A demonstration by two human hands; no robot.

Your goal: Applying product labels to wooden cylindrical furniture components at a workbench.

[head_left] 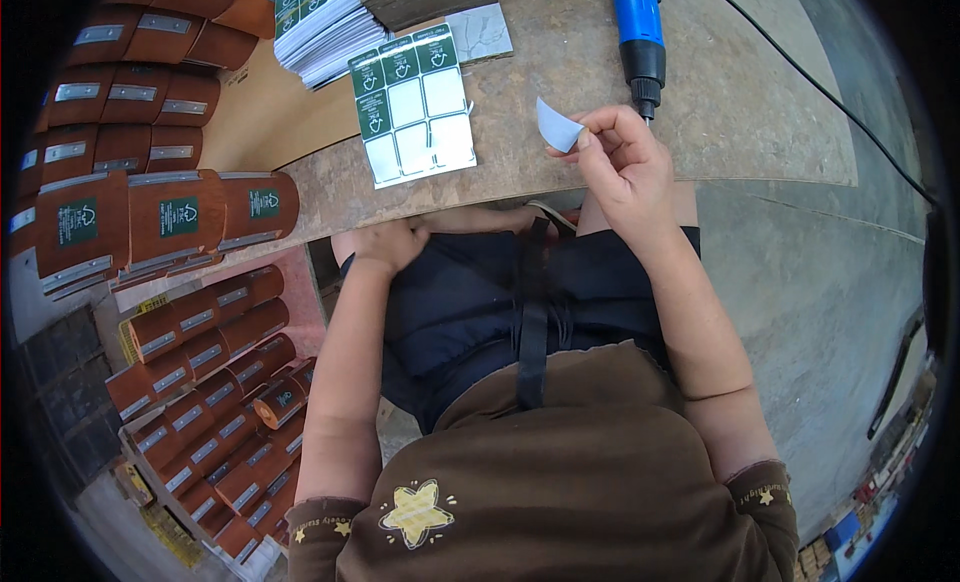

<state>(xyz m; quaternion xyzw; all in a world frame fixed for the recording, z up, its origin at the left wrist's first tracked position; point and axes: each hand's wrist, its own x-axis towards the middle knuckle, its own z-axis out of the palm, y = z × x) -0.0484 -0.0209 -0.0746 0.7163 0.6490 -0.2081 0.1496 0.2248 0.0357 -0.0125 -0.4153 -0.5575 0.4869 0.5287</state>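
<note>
Head view: at the far left, red-brown curved wooden pieces point(125, 92) with metal strips are stacked in rows on the counter point(560, 52), and the row nearest the person carries green square labels point(180, 217). Below them, beyond the counter's edge, more pieces of the same kind point(215, 422) are piled lower down. A tan cardboard sheet point(245, 112) lies right of the upper stack, and then comes a thick pile of green-and-white label sheets point(325, 37). Just beside that pile, a single label sheet point(415, 102) lies near the counter's front edge, with green labels across its top row and at the left of its middle row; its other places are white. A brown box point(420, 2) stands behind it. Farther right, a blue and black power screwdriver point(642, 32) points toward the person, a black cable point(800, 67) crosses the counter's right end, and grey floor point(780, 242) spreads beyond.

The left hand point(388, 244) rests on the thigh close to the counter's edge, its fingers bent; whether it grips anything I cannot tell. The right hand point(628, 167) is raised over the front edge, thumb and forefinger pinching one curled label point(557, 128), pale side showing, right of the single sheet and left of the screwdriver's tip.
</note>
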